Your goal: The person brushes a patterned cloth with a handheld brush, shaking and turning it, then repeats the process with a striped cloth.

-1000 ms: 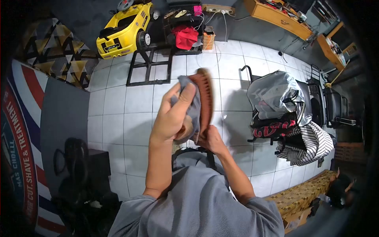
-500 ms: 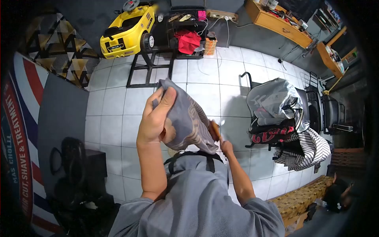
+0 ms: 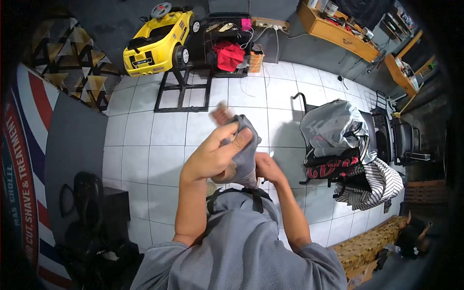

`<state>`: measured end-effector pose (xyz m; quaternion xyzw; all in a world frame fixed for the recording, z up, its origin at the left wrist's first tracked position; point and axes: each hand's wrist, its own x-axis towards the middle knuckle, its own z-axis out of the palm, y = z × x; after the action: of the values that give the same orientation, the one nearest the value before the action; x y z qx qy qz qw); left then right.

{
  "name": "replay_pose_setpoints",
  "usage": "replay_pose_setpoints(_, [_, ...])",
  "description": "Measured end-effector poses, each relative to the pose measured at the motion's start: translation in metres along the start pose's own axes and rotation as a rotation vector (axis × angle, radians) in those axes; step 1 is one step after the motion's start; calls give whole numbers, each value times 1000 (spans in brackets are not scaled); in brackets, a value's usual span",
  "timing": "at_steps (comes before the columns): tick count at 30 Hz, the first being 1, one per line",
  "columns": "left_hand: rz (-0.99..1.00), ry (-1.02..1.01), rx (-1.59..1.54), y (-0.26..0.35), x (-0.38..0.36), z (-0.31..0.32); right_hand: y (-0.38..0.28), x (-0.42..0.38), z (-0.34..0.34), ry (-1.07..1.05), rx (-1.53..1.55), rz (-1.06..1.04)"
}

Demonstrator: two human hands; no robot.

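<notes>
My left hand point(image 3: 215, 152) pinches the upper edge of a grey patterned cloth point(image 3: 245, 157) between thumb and fingers. The cloth hangs bunched in front of my body. At its right side is my right hand point(image 3: 269, 169), curled against the cloth, its fingertips and whatever they hold hidden. A blurred brownish thing point(image 3: 221, 113) shows just beyond the top of the cloth; I cannot make out what it is.
A yellow toy car point(image 3: 157, 41) and a black metal frame point(image 3: 182, 92) are ahead. On the right, a chair bears a clear plastic cover point(image 3: 331, 125) and striped cloth point(image 3: 377, 183). A wooden drawer table point(image 3: 338, 34) stands farther off. A person point(image 3: 413, 237) is at lower right.
My left hand has moved right and lower, and the cloth is more bunched. My right hand has come up and inward. The wooden-looking tool near it is no longer visible there.
</notes>
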<state>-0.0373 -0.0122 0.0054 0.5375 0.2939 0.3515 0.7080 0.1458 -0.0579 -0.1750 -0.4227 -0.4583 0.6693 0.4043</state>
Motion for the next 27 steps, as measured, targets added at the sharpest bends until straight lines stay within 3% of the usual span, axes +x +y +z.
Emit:
replay_pose_setpoints(3, [0,130,-103,17,-9,0,94,8,-30,41,-908,-145])
replay_pose_setpoints(5, [69,169,-66,11,-13,-13,168,-2,-60,-153,-1239,187])
replay_pose_setpoints(7, [80,239,-99,12,-18,-19,222,-22,-75,10,-1220,618])
replay_pose_setpoints(9, [72,311,-156,10,-20,-26,196,-45,-68,195,-1152,838])
replay_pose_setpoints(12, [93,388,-198,15,-17,-19,243,-60,-95,364,-1025,829])
replay_pose_setpoints(14, [30,345,-129,9,-14,-25,198,-58,-79,537,-506,605])
replay_pose_setpoints(17, [-139,141,9,-4,-13,-27,88,-37,-43,388,152,408])
replay_pose_setpoints(20, [-126,-219,170,-5,-6,-20,20,-23,-20,30,675,298])
replay_pose_setpoints(23, [-85,-230,193,-7,-2,-18,-17,-17,3,-381,1182,69])
replay_pose_setpoints(27, [-78,-187,89,1,-7,-19,-10,-7,5,11,630,154])
